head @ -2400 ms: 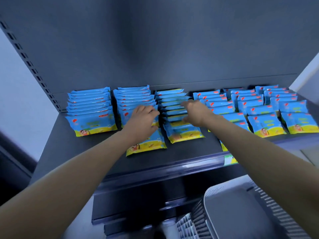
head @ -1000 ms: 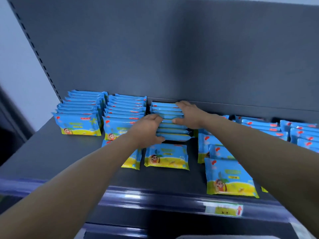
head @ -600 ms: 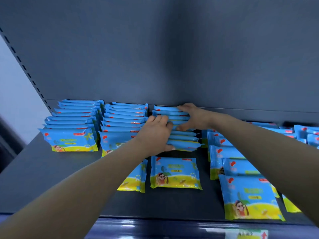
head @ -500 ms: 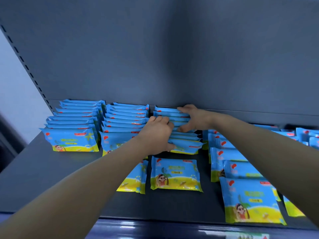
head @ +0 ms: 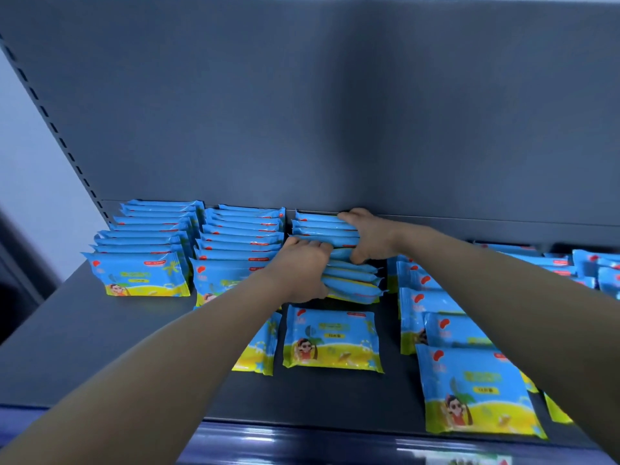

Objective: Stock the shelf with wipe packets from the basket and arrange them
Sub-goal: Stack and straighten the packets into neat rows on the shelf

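Note:
Blue and yellow wipe packets stand in rows on a dark grey shelf (head: 84, 333). The third row of packets (head: 349, 273) sits between my hands. My left hand (head: 302, 273) presses its left side and front, fingers curled over the packets. My right hand (head: 372, 236) grips the right side near the back, thumb on top. Two tidy rows stand to the left, the far-left row (head: 144, 250) and the second row (head: 238, 243). One packet (head: 332, 340) lies flat in front of the held row. The basket is out of view.
More packets lie loosely overlapped at the right (head: 469, 387) and along the back right (head: 583, 266). The shelf's back panel (head: 335, 112) rises right behind the rows. A blue price rail (head: 302, 444) runs along the front edge.
The view has moved closer to the shelf and the basket has dropped out of sight. Both hands stayed on the third row, squeezing its packets together and towards the back panel.

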`<state>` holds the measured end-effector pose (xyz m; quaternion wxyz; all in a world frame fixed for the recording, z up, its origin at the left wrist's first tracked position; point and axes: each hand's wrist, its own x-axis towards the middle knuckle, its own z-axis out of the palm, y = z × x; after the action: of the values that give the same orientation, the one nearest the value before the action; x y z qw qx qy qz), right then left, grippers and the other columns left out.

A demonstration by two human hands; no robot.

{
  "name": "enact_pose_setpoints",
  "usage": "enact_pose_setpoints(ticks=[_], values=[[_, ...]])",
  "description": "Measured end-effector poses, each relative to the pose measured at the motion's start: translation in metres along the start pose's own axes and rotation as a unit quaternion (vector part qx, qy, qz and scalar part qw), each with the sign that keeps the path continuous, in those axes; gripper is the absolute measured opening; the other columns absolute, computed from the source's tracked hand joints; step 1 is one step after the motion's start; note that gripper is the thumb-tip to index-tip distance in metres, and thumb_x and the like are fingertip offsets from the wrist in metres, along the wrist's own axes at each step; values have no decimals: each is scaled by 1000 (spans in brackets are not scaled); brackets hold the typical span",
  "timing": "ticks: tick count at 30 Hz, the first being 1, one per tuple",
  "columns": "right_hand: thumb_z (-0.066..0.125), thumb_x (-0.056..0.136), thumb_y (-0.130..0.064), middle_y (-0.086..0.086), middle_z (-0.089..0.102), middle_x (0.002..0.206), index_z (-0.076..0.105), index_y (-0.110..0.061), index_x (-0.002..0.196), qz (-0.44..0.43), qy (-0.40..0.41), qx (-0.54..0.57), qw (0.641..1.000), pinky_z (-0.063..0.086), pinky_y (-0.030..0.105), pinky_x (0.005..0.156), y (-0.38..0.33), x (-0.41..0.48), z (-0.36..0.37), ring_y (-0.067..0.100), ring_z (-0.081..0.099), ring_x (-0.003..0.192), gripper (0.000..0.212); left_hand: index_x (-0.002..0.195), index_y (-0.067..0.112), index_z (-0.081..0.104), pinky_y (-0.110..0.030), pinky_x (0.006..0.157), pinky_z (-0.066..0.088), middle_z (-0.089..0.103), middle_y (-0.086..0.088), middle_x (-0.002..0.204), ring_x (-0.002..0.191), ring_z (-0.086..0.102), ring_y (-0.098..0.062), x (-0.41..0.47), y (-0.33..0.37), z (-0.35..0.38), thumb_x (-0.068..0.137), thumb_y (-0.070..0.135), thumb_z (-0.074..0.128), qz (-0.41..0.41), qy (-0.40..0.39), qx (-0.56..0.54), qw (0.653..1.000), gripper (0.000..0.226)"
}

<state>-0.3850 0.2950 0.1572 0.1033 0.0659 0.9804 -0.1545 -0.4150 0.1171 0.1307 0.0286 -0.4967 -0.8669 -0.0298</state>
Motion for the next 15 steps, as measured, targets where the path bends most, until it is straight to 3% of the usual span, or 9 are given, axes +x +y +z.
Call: enact_pose_setpoints(ticks=[3, 5, 8, 11, 15], values=[[70, 75, -23, -3, 16, 152, 14, -13, 150, -14, 11, 19, 1000, 25, 15, 103, 10, 1, 1, 13, 29, 135, 94, 135, 14, 35, -35, 107, 21, 49, -3, 129, 121, 44, -22, -1, -1, 2, 76, 51, 62, -5, -9, 5, 1000, 74], [70, 78, -28, -8, 13, 152, 16, -17, 150, -5, -10, 63, 998, 29, 17, 103, 14, 2, 0, 11, 30, 133, 91, 138, 14, 32, -36, 109, 22, 46, -3, 132, 124, 42, -22, -3, 0, 3, 75, 60, 61, -10, -18, 6, 1000, 83], [65, 85, -39, -15, 17, 147, 26, -24, 148, 19, -21, 174, 984, 50, 27, 88, 15, 3, -4, 10, 40, 121, 75, 125, 15, 43, -33, 105, 24, 53, -1, 121, 113, 48, -20, 0, -1, 1, 75, 60, 60, -14, -2, -2, 1000, 69], [62, 88, -35, -11, 21, 147, 31, -24, 146, 13, -12, 191, 981, 51, 23, 78, 17, 6, -6, 11, 43, 115, 66, 107, 18, 49, -31, 101, 27, 57, 1, 104, 100, 52, -18, 2, -6, -4, 75, 57, 59, -19, 6, -6, 1000, 51], [65, 87, -32, -6, 30, 140, 36, -21, 143, 10, -4, 237, 972, 53, 24, 80, 22, 10, -5, 12, 49, 110, 63, 107, 18, 50, -30, 101, 25, 56, 2, 101, 97, 52, -17, -1, -10, -6, 74, 54, 60, -22, 4, -6, 1000, 50]])
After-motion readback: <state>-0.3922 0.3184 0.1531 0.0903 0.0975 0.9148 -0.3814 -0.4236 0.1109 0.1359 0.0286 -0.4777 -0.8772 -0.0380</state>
